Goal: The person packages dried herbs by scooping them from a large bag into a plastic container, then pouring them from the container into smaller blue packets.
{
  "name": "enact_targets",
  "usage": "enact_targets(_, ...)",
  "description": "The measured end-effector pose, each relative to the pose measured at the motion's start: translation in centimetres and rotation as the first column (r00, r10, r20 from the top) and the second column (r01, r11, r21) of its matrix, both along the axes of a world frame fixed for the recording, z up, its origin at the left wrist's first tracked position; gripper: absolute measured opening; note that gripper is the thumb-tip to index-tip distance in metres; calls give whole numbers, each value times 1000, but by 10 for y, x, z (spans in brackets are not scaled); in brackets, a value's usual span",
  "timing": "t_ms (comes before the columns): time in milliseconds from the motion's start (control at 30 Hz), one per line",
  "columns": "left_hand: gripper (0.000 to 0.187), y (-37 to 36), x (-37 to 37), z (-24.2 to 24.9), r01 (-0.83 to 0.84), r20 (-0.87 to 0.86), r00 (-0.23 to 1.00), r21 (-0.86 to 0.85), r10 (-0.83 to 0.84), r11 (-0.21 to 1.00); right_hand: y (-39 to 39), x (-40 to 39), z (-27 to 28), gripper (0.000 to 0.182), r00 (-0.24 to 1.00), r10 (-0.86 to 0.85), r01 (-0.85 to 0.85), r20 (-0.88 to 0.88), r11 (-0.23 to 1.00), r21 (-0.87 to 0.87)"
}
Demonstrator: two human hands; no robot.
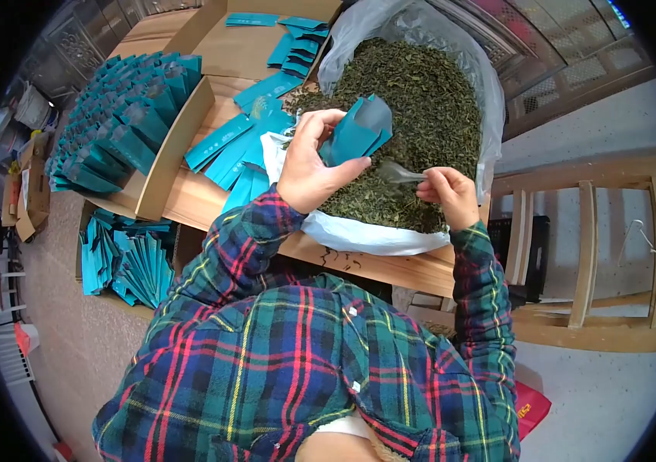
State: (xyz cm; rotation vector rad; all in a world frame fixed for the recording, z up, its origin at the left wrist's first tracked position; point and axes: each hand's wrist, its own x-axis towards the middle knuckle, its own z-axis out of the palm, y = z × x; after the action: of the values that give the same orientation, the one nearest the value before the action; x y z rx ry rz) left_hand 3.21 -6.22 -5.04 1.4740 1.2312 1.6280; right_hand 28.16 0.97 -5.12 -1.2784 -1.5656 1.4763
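Observation:
Near the middle of the view, my left hand is wrapped round a teal packet, whose open top shows a grey inside. My right hand pinches the handle of a clear scoop; the scoop's bowl is blurred and lies just right of and below the packet. Under both is a heap of dried green leaves in a large translucent plastic bag with its mouth spread wide. Flat teal packets are fanned out on the wooden table, left of my left hand.
A cardboard box of upright teal packets stands at the left. Below it, another box holds flat packets. An open carton with packets is at the back. A wooden frame stands at the right.

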Motion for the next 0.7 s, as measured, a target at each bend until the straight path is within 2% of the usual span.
enact_targets(33,53,-1,0,-2,-5,42,999,8,5,1000,2,2,-2,21,1000,-3,3,0,1000,4)
enact_targets(100,53,-1,0,-4,-20,126,992,25,16,999,7,7,-3,20,997,14,-23,71,992,124)
enact_targets(167,53,-1,-1,-5,-12,118,993,20,9,1000,8,5,1,19,994,18,-38,108,982,185)
enact_targets(267,54,-1,-1,-5,-1,101,995,7,0,1000,5,-6,2,16,925,19,-231,379,821,522)
enact_targets(300,54,-2,0,-4,14,69,998,-1,-14,1000,6,-8,1,16,926,17,-229,376,818,527)
enact_targets(400,56,-1,0,-5,37,4,999,-14,-37,999,12,-12,-6,14,847,-107,-294,520,720,628)
enact_targets(567,57,1,-1,-6,2,-49,999,-43,-4,999,18,-7,0,13,880,-184,-224,437,651,725)
enact_targets(667,56,3,-1,-2,-27,-74,997,-67,22,997,15,-1,12,13,912,-189,-221,365,523,823)
enact_targets(700,55,4,-1,1,-38,-132,991,-57,31,998,13,2,19,13,912,-187,-222,365,522,823)
